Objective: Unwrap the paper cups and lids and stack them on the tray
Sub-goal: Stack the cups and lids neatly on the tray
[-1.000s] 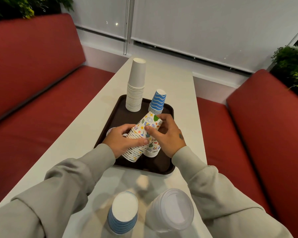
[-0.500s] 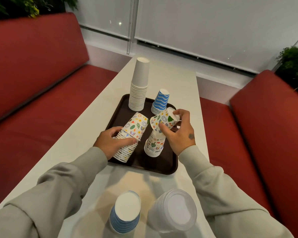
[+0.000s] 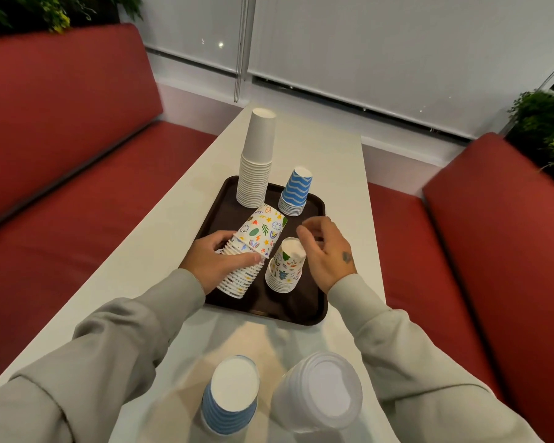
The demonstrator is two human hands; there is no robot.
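The left hand grips a tilted stack of patterned cups. The fingers wrap around the ringed lower part of the stack, and its closed top leans away toward the far side of the tray. The stack's bottom end is over the tray's left edge.

The right hand is loose and holds nothing. Its fingers are spread and curled just above and beside a short stack of patterned cups. This short stack stands upside down on the tray, near the middle, just beside the tilted stack.

At the far left corner of the tray stands a tall stack of white cups, upside down. At the far right corner stands a smaller stack of blue wavy cups, also upside down.

The brown tray sits in the middle of the white bench. At the near edge of the bench there is a blue striped stack of cups and, just to its right, a stack of white lids. Both look blurry, and they seem to be in clear wrap.

Grey sleeves cover both arms. Red seats run along both sides of the bench.
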